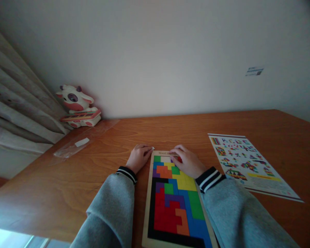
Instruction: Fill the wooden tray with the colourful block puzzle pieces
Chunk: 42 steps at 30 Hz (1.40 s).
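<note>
A wooden block puzzle board [146, 220] lies lengthwise in front of me, filled with coloured pieces in red, blue, green, yellow, orange, purple and black. My left hand [139, 158] is at its far left corner, fingers bent against the frame, with a small pale spot at the fingertips. Over the far right part of the board, my right hand [188, 162] has its thumb and fingers close together at the top row. Red and purple show beneath those fingers, but what they pinch is mostly hidden. A pale patch [165, 159] shows beside them in that row.
To the right lies a printed pattern sheet [248, 163]. A cow-shaped toy keyboard [79, 106] stands at the back left by the curtain [18, 100]. Clear plastic wrapping [69, 146] with a white label lies before it. The wall rises behind the wooden table [105, 148].
</note>
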Tool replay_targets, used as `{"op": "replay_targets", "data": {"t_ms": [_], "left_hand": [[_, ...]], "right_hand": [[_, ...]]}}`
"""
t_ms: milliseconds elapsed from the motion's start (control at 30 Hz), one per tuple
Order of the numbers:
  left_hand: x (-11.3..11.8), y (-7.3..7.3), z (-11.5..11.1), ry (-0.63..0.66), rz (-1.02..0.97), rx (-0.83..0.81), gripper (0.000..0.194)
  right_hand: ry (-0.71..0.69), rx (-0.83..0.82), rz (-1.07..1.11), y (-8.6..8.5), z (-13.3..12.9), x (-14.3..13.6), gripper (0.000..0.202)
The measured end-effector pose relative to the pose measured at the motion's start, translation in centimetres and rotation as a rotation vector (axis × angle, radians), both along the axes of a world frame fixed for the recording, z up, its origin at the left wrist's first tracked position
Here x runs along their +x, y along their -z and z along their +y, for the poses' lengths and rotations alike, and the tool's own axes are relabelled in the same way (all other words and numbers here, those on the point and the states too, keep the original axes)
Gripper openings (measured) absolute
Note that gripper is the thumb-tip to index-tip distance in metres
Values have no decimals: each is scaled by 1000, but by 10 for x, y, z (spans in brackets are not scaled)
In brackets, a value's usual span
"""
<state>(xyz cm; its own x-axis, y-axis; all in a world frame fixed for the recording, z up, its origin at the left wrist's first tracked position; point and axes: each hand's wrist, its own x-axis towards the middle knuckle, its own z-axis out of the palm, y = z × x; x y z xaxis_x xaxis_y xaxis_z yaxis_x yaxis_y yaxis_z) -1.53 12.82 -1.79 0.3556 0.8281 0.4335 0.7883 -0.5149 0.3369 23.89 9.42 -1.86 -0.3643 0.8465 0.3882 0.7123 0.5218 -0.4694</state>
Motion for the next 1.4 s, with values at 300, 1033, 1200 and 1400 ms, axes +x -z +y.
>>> {"op": "replay_targets", "data": {"t_ms": [300, 1033, 1200, 1400], "left_hand": [[-2, -6, -3, 82, 63, 4, 21], [-15, -3, -1, -37, -123, -128, 16], [-12, -3, -1, -50, -190, -131, 14], [-10, 0, -2, -36, -215, -126, 12]], "right_hand": [[8, -7, -4, 4, 1, 1, 19], [5, -5, 3, 4, 0, 1, 19], [8, -1, 2, 4, 0, 2, 20], [7, 7, 0, 4, 1, 2, 19]]}}
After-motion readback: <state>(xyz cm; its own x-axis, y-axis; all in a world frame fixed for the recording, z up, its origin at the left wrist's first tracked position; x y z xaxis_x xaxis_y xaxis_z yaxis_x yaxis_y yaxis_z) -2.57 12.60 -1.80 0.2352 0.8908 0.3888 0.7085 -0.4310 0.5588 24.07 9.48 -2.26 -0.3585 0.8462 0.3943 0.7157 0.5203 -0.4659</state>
